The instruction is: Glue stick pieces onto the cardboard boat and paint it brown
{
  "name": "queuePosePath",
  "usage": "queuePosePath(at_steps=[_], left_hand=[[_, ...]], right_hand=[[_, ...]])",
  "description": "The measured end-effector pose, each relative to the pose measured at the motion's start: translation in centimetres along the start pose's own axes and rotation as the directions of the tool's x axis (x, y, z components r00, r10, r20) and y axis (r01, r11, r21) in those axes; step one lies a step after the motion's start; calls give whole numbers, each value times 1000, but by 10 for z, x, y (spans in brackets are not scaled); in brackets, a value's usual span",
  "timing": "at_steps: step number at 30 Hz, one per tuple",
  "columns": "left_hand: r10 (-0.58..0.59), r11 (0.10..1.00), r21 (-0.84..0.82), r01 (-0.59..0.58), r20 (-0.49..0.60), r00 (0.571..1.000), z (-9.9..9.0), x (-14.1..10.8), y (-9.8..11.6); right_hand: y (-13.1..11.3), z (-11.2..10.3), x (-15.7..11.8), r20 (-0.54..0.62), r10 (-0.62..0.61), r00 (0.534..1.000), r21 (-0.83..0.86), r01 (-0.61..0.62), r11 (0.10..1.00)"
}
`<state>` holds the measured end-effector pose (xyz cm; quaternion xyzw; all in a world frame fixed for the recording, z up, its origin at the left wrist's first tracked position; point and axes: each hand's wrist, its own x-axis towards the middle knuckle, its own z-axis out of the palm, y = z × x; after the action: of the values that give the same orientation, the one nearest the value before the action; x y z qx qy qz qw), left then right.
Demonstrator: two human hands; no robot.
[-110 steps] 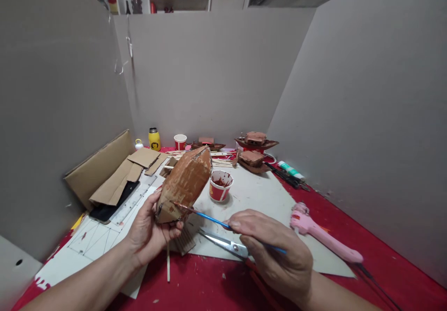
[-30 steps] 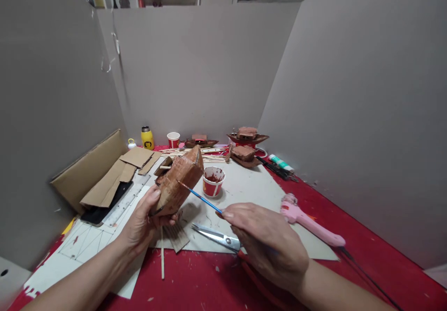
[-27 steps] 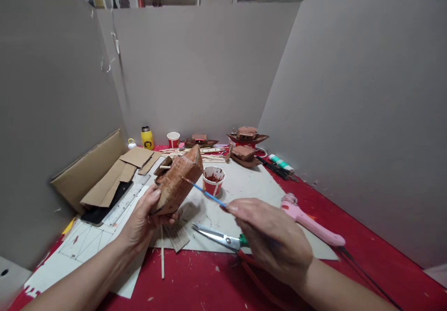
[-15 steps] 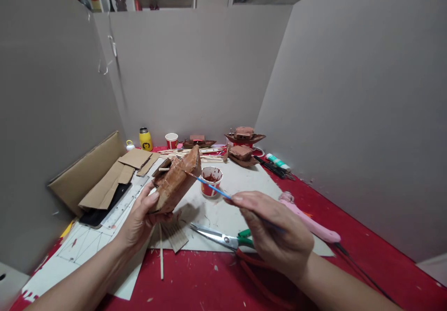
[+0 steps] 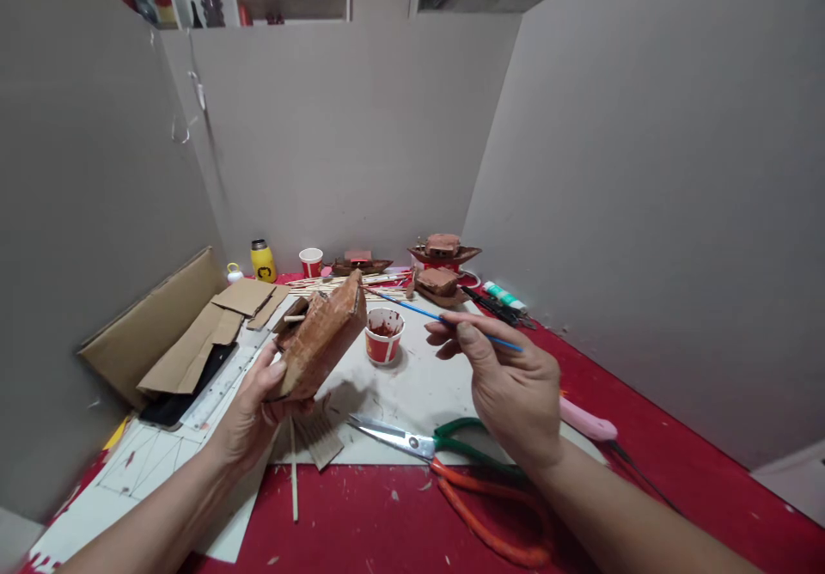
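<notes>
My left hand (image 5: 254, 402) grips a brown model boat (image 5: 324, 339) by its lower end, tilted with the other end up to the right. Its side is streaked with reddish-brown paint. Between thumb and fingers of my right hand (image 5: 506, 376) is a thin blue paintbrush (image 5: 418, 308). The brush tip is close to the boat's upper end; whether it touches I cannot tell. Behind and below the brush stands a red-and-white paper cup (image 5: 382, 349) with dark red-brown paint inside. Scissors (image 5: 412, 442) with green and orange handles lie below, partly hidden by my right forearm.
More model boats (image 5: 443, 249) stand at the back beside thin wooden sticks (image 5: 322, 285). Cardboard pieces (image 5: 184, 346) and a clear ruler (image 5: 219, 389) lie at left, near a yellow bottle (image 5: 263, 261). A pink glue gun (image 5: 589, 419) lies right, its cord trailing over the red tabletop.
My right hand has lifted and turned, carrying the brush tip from the boat's side up to its top end. The left hand still holds the boat in nearly the same pose.
</notes>
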<state>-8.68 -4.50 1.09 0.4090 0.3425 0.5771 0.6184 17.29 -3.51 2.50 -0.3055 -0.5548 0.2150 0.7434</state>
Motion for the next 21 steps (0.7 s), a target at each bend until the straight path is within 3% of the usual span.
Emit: queuePosePath(at_steps=[4,9,13,17,21], left_hand=[[26,999,40,-26,-5,1000,0,-1,3],[17,1000,-4,-17,-13,1000,-1,1,1],[-98,985,-143,92,-32,995,-5,3,-1],[-270,935,-263,238,-94,958,-6,3,4],[-328,899,-339,279,-96,940,-1,1,12]], right_hand=[[-4,-1,-5,44,-15,999,47,13,999],[-2,-2,-1,-38,-45,998,69,48,996],[1,0,-3,7,7,1000,91,-8,996],[1,3,-11,130,40,991,152,-60,987],[0,2,-14,181,19,983,193,-54,980]])
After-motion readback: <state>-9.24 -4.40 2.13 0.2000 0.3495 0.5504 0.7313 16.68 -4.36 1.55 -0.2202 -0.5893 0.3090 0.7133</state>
